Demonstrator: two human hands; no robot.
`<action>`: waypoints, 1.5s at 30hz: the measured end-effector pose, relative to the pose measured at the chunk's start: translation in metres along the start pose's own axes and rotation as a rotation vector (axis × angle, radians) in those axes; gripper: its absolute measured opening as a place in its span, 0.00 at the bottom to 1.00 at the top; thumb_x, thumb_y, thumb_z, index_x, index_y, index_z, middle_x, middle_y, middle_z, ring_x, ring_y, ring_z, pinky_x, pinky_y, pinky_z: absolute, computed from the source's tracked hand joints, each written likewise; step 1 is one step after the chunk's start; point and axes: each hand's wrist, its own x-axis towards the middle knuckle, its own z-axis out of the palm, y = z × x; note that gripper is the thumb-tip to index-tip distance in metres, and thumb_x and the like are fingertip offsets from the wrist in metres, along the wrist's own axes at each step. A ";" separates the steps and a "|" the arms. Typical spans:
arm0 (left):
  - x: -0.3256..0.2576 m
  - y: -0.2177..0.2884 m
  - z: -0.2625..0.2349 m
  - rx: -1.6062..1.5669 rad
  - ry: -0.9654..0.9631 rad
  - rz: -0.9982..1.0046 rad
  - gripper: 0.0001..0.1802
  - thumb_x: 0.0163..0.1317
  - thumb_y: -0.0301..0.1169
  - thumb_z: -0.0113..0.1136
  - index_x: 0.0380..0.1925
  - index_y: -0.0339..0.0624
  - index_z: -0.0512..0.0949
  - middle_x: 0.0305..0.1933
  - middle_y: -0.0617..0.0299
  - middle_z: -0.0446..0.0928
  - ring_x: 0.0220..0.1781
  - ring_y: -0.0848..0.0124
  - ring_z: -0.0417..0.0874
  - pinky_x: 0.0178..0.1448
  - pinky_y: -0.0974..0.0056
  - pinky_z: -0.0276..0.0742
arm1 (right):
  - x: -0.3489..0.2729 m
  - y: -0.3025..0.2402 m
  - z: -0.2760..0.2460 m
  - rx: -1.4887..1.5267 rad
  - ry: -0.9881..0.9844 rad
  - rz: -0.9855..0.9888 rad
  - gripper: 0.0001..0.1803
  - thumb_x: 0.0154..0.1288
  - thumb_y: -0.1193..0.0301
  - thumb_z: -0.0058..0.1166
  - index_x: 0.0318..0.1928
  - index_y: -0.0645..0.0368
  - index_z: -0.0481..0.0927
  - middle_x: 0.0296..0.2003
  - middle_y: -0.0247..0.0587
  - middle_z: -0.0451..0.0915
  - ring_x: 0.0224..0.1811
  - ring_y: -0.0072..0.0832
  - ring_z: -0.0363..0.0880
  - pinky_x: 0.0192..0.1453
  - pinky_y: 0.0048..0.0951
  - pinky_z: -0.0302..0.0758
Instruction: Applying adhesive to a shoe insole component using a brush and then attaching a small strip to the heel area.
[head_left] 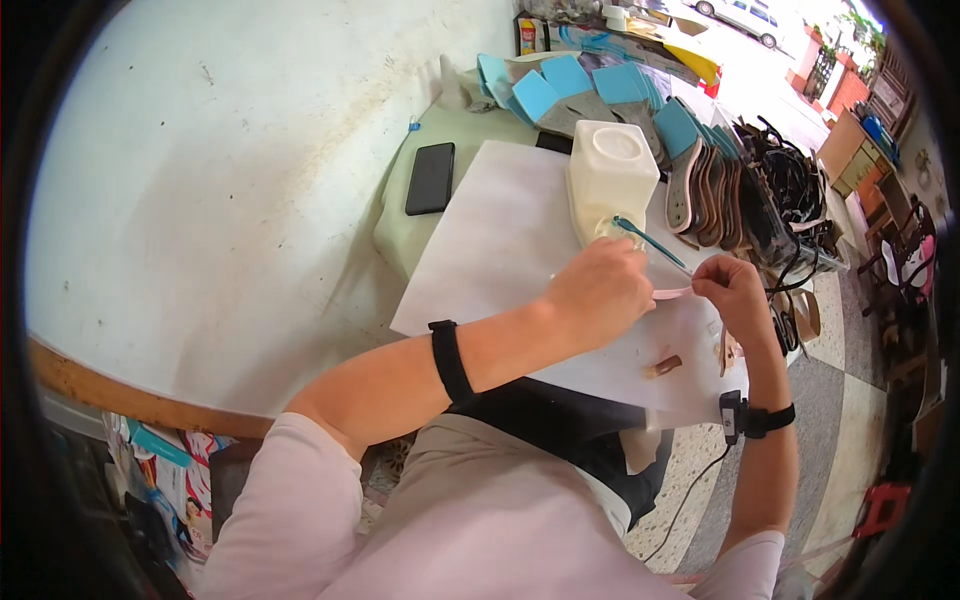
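A narrow pale pink strip (672,294) is stretched between my two hands above a white sheet. My left hand (603,290) is closed around one end, its fingertips partly turned from view. At the other end, my right hand (738,293) pinches the strip between thumb and fingers. Just beyond them stands a whitish plastic container (612,185) with a cut-away opening low on the near side. A thin teal-handled brush or stick (652,242) leans out of that opening toward my right hand. Small brown scraps (665,366) lie on the white sheet (500,235) nearer my body.
A black phone (430,179) lies on the pale green surface at left. Stacked curved straps (708,195) and light blue pieces (566,75) line the back. At right, a bin holds tangled black straps (785,175). A cable (690,505) hangs from my right wrist band.
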 end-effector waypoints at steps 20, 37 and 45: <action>-0.002 0.040 0.038 0.114 0.035 -0.129 0.27 0.61 0.37 0.72 0.57 0.30 0.84 0.45 0.55 0.84 0.52 0.58 0.82 0.62 0.55 0.77 | 0.001 0.001 0.000 -0.056 0.005 -0.041 0.04 0.66 0.81 0.67 0.40 0.67 0.86 0.32 0.31 0.85 0.34 0.16 0.79 0.41 0.21 0.76; -0.002 0.049 0.034 0.027 -0.015 -0.209 0.40 0.55 0.45 0.79 0.68 0.45 0.81 0.51 0.55 0.84 0.59 0.60 0.82 0.79 0.48 0.65 | 0.000 0.004 0.001 -0.057 0.022 -0.051 0.05 0.65 0.79 0.67 0.40 0.68 0.86 0.32 0.34 0.86 0.35 0.18 0.81 0.42 0.23 0.77; 0.014 0.040 0.018 -0.011 -0.154 -0.237 0.26 0.59 0.32 0.70 0.60 0.46 0.85 0.38 0.52 0.87 0.43 0.53 0.89 0.51 0.51 0.83 | 0.001 0.010 -0.002 -0.053 0.012 -0.088 0.05 0.65 0.77 0.67 0.40 0.67 0.87 0.30 0.33 0.86 0.33 0.18 0.78 0.39 0.25 0.75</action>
